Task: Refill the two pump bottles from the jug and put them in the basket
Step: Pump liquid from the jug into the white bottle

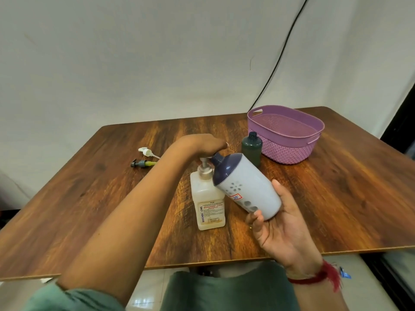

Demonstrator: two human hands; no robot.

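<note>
My right hand (278, 227) holds a white bottle with a dark blue top (244, 185), tilted so its open neck points up and left. That neck sits under the pump spout of the cream-coloured jug (207, 198), which stands upright mid-table. My left hand (202, 143) rests on top of the jug's pump head, fingers bent over it. A dark green bottle (252, 148) with no pump stands upright beside the purple basket (289, 151). Two loose pump heads lie at the left: a white one (146, 151) and a dark one with a yellow tube (142, 163).
The wooden table (336, 198) ends at its front edge just ahead of my lap. A black cable (280, 57) hangs down the white wall behind the basket. The basket has nothing in it.
</note>
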